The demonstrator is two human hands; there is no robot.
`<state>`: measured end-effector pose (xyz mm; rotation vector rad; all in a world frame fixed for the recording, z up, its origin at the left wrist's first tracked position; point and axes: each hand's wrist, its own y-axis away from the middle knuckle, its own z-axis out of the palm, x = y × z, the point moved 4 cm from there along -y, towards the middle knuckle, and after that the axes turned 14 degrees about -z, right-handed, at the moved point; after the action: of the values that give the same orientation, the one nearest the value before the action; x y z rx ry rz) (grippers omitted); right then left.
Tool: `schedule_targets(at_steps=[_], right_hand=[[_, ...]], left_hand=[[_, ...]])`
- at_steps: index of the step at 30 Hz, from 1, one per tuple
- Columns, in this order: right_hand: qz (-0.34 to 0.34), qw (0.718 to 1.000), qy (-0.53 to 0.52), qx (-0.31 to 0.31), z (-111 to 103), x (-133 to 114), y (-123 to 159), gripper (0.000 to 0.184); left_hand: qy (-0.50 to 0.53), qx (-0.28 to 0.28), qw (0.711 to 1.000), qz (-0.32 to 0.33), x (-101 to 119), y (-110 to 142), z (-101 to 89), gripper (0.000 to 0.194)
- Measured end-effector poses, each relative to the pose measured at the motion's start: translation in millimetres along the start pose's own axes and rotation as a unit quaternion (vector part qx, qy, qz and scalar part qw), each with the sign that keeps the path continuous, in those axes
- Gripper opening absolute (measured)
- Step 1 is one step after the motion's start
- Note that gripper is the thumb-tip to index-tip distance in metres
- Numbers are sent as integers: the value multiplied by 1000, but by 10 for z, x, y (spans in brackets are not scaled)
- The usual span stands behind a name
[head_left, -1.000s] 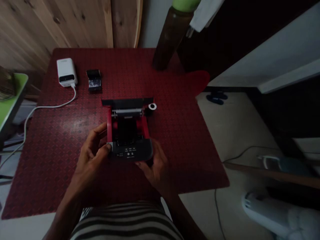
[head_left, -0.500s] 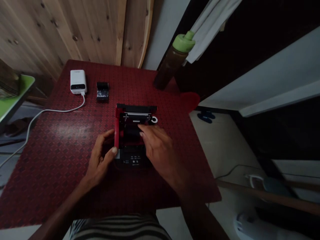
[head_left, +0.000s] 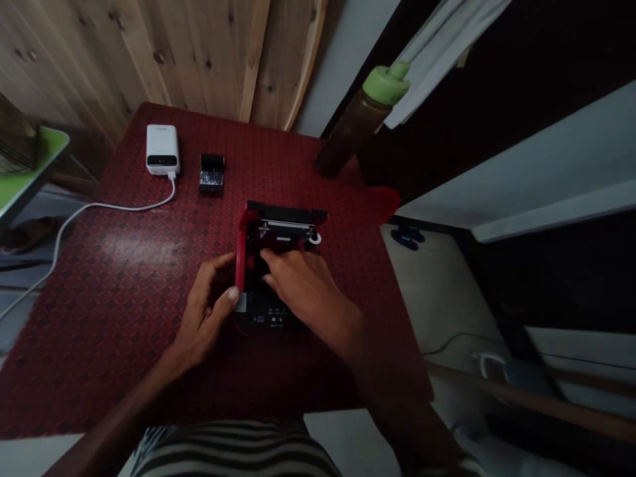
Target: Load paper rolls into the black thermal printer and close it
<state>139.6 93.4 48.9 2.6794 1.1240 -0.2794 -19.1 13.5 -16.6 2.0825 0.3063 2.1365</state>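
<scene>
A small red and black label printer (head_left: 240, 265) stands on the table with its lid raised at the back. My left hand (head_left: 209, 305) grips its left side, thumb on the grey front corner and fingers along the red wall. My right hand (head_left: 303, 281) reaches over the right side into the dark compartment. Its index finger and thumb are bent inside, slightly apart; what lies between them is too dark to make out. Printed marks and buttons show on the printer's black front panel (head_left: 273, 318). A white ring-shaped end (head_left: 315, 238) sticks out at the right rear.
A white power bank (head_left: 161, 146) with a plugged-in cable (head_left: 119, 207) and a small black ribbon cartridge-like piece (head_left: 212, 174) lie at the back left of the red table (head_left: 124, 311). A brown bottle with a green lid (head_left: 355, 126) stands at the back, near a red rounded object (head_left: 382, 204).
My right hand has left the printer's front right corner and gone into the open compartment, moving further left inside it. My left hand stays on the left side. The camera view has shifted.
</scene>
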Motion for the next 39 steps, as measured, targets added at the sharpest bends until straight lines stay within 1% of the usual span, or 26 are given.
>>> schedule_targets(at_steps=[2,5,8,11,12,13,15,17,18,19,20,21,23,25,27,29,32,35,37,39], right_hand=[[9,999,26,-42,-21,-38,-110,25],[0,996,50,-67,-42,-56,-213,27],[-2,997,60,-57,-59,-44,-220,22],[8,998,58,-28,-78,-40,-98,17],[9,999,50,0,-100,-40,-21,16],[5,998,38,43,-136,-37,77,15],[-14,987,-7,160,-244,1,345,16],[-29,959,-70,273,-340,108,685,19],[-25,943,-104,315,-359,191,861,20],[-9,929,-138,342,-347,287,1027,21],[20,914,-170,368,-306,392,1181,20],[51,900,-201,383,-231,490,1309,18],[109,882,-253,383,1,638,1462,17],[136,876,-288,361,280,697,1471,18],[130,881,-304,339,526,686,1374,18],[107,888,-310,322,701,642,1234,21],[89,887,-311,330,822,600,1074,28],[82,891,-312,321,863,594,1020,32],[81,892,-323,305,874,610,1063,44],[92,887,-344,294,856,655,1179,61]], left_hand=[[-1,0,1000,1,-17,-5,0,59],[-5,0,1000,-3,-49,-11,-2,62],[-10,4,1000,-9,-62,-15,-6,64],[-21,8,1000,-10,-59,-19,-9,62],[-25,9,1000,-10,-59,-20,-10,62],[-28,10,1000,-9,-60,-21,-12,61],[-29,13,999,-8,-66,-21,-18,63],[-24,13,1000,-14,-76,-16,-21,66],[-21,13,1000,-20,-80,-13,-22,67],[-19,14,999,-26,-82,-8,-22,69],[-18,15,999,-32,-81,-4,-22,69],[-20,16,999,-35,-76,-1,-21,70],[-30,20,999,-32,-50,2,-19,70],[-41,23,999,-25,-20,-1,-15,67],[-48,25,998,-15,9,-7,-13,64],[-55,26,998,-5,32,-11,-9,60],[-72,37,997,8,53,-9,-12,59],[-87,50,995,12,56,-7,-21,58],[-95,54,994,12,55,-7,-27,58],[-101,56,993,10,53,-8,-31,58]])
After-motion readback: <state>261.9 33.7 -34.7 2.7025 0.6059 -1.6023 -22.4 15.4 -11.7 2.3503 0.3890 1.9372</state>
